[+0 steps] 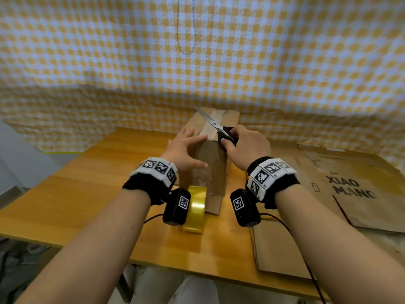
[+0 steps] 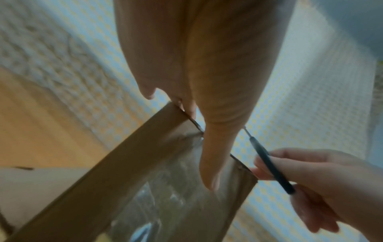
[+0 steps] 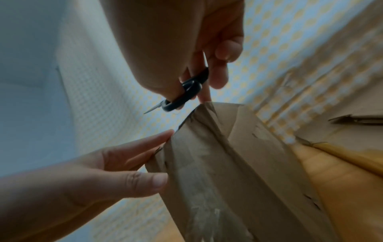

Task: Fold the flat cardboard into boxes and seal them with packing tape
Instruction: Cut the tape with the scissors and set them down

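On table, centre: box [image 1: 210,154] standing upright, top seam taped.
L hand [image 1: 186,150]: fingers spread flat, pressing box side/tape.
R hand [image 1: 247,145]: fingers gripping scissors [image 1: 215,126], blades shut.
Tape roll [image 1: 195,208]: standing nr box base.
Remaining: flat cardboard [image 1: 350,189] at right, unfolded.

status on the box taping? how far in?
Done: one box stands folded, tape strip along its top and down the near face. In hand: right hand grips scissors over the top; left hand presses flat on the box; tape roll sits beside it. Left: flat cardboard unfolded at right.
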